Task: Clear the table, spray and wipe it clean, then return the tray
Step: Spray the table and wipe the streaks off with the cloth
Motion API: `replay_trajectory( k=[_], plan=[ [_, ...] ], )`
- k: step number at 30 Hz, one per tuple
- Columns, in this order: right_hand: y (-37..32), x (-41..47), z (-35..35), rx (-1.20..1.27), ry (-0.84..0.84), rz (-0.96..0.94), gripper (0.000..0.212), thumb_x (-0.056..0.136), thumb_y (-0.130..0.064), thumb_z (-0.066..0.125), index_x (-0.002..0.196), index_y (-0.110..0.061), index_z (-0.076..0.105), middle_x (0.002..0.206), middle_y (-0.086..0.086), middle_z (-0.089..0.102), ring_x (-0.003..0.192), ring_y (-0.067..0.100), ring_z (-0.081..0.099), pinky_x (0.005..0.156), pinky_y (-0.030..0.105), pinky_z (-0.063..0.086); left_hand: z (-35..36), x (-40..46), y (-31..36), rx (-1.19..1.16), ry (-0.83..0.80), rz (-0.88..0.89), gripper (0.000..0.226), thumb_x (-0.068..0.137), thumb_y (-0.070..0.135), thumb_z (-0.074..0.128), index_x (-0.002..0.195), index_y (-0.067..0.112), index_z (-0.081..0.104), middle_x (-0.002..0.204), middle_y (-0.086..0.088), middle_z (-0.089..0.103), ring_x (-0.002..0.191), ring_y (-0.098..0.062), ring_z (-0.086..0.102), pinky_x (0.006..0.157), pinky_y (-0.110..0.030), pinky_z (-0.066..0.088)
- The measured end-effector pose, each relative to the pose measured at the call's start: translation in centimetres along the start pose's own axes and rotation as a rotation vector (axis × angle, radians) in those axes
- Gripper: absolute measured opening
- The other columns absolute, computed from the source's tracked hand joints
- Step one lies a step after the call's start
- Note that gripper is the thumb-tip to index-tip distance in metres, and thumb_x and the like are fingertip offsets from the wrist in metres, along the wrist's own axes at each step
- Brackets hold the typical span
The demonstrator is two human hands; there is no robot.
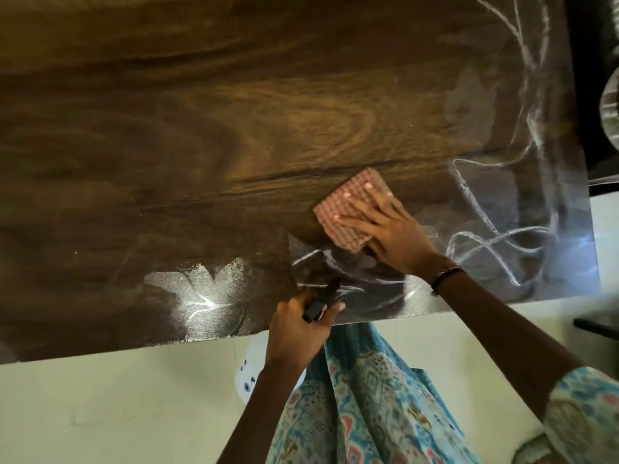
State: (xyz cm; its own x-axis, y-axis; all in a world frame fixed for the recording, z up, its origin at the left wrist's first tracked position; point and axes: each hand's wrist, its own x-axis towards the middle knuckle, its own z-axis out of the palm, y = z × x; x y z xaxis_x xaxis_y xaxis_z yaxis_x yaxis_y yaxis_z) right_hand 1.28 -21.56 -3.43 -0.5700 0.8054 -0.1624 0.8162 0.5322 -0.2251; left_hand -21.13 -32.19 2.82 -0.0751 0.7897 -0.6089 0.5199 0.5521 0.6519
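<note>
The dark wood-grain table (pixel 201 145) fills the upper view, with wet streaks and reflections on its right part and near edge. A folded red-checked cloth (pixel 348 204) lies flat on the table right of centre. My right hand (pixel 385 226) presses on it with straight spread fingers. My left hand (pixel 298 326) grips a spray bottle by its black trigger head (pixel 323 301) at the table's near edge. The white bottle body (pixel 249 370) hangs below the edge, mostly hidden by my hand and wrist. No tray is in view.
The pale floor (pixel 117 403) lies below the near table edge. My patterned blue garment (pixel 361 396) hangs between my arms. A dark object (pixel 596 324) juts in at the right edge, and a grey rounded shape (pixel 609 105) sits beyond the table's right end.
</note>
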Motion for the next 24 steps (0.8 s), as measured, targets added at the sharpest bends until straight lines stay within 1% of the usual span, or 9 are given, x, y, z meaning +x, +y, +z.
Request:
replay_trajectory(
  k=[4, 8, 10, 12, 16, 18, 20, 22, 24],
  plan=[
    [2.3, -1.7, -0.8, 0.087, 0.049, 0.242, 0.054, 0.090, -0.030, 0.038, 0.144, -0.033, 0.038, 0.157, 0.001, 0.027, 0.146, 0.034, 0.015, 0.113, 0.054, 0.027, 1.1, -0.6, -0.3, 0.058, -0.009, -0.015, 0.050, 0.069, 0.057, 0.075, 0.076, 0.008, 0.069, 0.065, -0.012, 0.066, 0.068, -0.036, 0.064, 0.056, -0.036, 0.049],
    [2.2, -1.6, -1.0, 0.093, 0.007, 0.247, 0.055, 0.090, -0.032, 0.032, 0.145, -0.032, 0.038, 0.158, 0.000, 0.025, 0.146, 0.035, 0.014, 0.114, 0.055, 0.024, 1.4, -1.3, -1.1, 0.051, 0.008, -0.042, 0.056, 0.067, 0.060, 0.074, 0.066, 0.005, 0.062, 0.062, -0.012, 0.065, 0.064, -0.035, 0.063, 0.053, -0.032, 0.046],
    [2.3, -1.6, -0.9, 0.099, -0.006, 0.257, 0.056, 0.090, -0.034, 0.031, 0.145, -0.032, 0.038, 0.158, 0.001, 0.025, 0.146, 0.035, 0.012, 0.114, 0.057, 0.023, 1.3, -1.3, -1.9, -0.005, 0.026, -0.072, 0.056, 0.063, 0.062, 0.074, 0.067, 0.007, 0.063, 0.062, -0.005, 0.066, 0.061, -0.027, 0.065, 0.057, -0.032, 0.051],
    [2.3, -1.6, -0.9, 0.101, -0.013, 0.256, 0.056, 0.090, -0.034, 0.031, 0.146, -0.032, 0.037, 0.158, 0.002, 0.023, 0.147, 0.035, 0.010, 0.114, 0.057, 0.021, 1.0, -1.4, -2.1, -0.059, 0.080, -0.091, 0.047, 0.064, 0.055, 0.077, 0.065, 0.010, 0.065, 0.059, -0.002, 0.066, 0.056, -0.018, 0.063, 0.058, -0.028, 0.049],
    [1.8, -1.3, -1.0, 0.114, -0.018, 0.249, 0.057, 0.089, -0.037, 0.033, 0.146, -0.034, 0.034, 0.159, 0.003, 0.022, 0.146, 0.037, 0.007, 0.112, 0.062, 0.017, 0.4, -1.5, -2.0, -0.144, 0.231, -0.127, 0.050, 0.065, 0.051, 0.076, 0.074, 0.002, 0.070, 0.054, 0.001, 0.063, 0.067, -0.023, 0.065, 0.054, -0.022, 0.039],
    [0.6, 0.0, -1.0, 0.130, -0.012, 0.260, 0.058, 0.088, -0.039, 0.039, 0.145, -0.035, 0.034, 0.159, 0.003, 0.021, 0.146, 0.039, 0.007, 0.111, 0.065, 0.014, 0.2, -1.2, -2.5, -0.218, 0.269, -0.181, 0.046, 0.067, 0.043, 0.079, 0.082, 0.001, 0.072, 0.065, 0.000, 0.069, 0.076, -0.022, 0.069, 0.061, -0.020, 0.042],
    [-1.7, 2.1, -0.8, 0.139, -0.008, 0.232, 0.060, 0.088, -0.035, 0.050, 0.145, -0.036, 0.034, 0.159, 0.004, 0.019, 0.146, 0.041, 0.005, 0.110, 0.068, 0.011, -0.1, -1.0, -3.1, -0.265, 0.269, -0.189, 0.055, 0.061, 0.051, 0.079, 0.086, 0.003, 0.072, 0.073, -0.003, 0.072, 0.079, -0.024, 0.071, 0.066, -0.023, 0.045],
    [-4.7, 4.3, -0.6, 0.148, -0.023, 0.157, 0.062, 0.088, -0.031, 0.058, 0.145, -0.036, 0.035, 0.159, 0.005, 0.020, 0.145, 0.042, 0.005, 0.111, 0.069, 0.009, -0.3, -1.3, -3.2, -0.295, 0.268, -0.173, 0.059, 0.056, 0.056, 0.077, 0.088, 0.007, 0.073, 0.074, -0.004, 0.073, 0.080, -0.023, 0.071, 0.070, -0.027, 0.050],
    [-7.9, 5.3, 0.0, 0.135, -0.015, 0.047, 0.064, 0.084, -0.029, 0.062, 0.143, -0.034, 0.040, 0.157, 0.007, 0.025, 0.144, 0.044, 0.010, 0.109, 0.069, 0.012, -0.6, -1.7, -3.0, -0.294, 0.289, -0.106, 0.052, 0.061, 0.051, 0.077, 0.095, 0.012, 0.075, 0.081, -0.004, 0.075, 0.085, -0.022, 0.071, 0.077, -0.030, 0.053]
  ],
)
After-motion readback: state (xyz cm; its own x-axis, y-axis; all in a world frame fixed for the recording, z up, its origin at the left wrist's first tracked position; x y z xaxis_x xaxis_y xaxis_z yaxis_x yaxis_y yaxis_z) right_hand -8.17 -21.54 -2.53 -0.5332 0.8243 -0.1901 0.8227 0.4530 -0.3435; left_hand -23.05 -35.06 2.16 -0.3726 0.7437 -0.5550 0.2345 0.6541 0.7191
